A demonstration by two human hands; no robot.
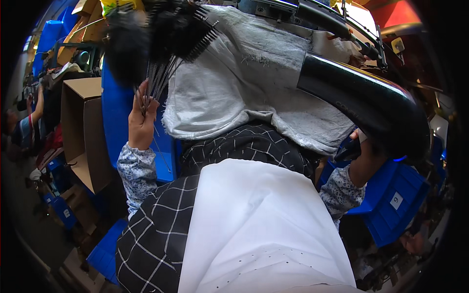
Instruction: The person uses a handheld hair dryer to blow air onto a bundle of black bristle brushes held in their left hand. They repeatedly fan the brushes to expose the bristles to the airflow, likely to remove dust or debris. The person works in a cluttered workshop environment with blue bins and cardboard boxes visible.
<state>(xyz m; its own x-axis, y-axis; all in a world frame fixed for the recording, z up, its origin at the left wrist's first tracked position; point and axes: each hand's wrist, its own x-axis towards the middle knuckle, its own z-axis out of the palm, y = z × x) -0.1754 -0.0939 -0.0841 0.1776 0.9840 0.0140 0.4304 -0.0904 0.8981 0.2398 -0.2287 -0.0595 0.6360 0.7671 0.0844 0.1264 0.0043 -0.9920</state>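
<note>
My left hand [141,124] is closed around the twisted wire stems of a bunch of wire brushes [183,31]. Their black bristle heads fan out above it, and those on the left are blurred. One thin stem hangs down below the hand. At the right, my right hand [367,160] grips a glossy black hair dryer [361,97] from beneath; the dryer's body hides much of that hand. The dryer's mouth points left, over a greyish-white cloth [210,93] draped in front of me. The brushes are apart from the dryer.
Dark machine parts [293,12] stand beyond the cloth. An open cardboard box [90,132] and a blue bin [110,112] are at the left, another blue bin [391,202] at the lower right. A person [34,117] is at the far left. A white sheet [264,219] covers my front.
</note>
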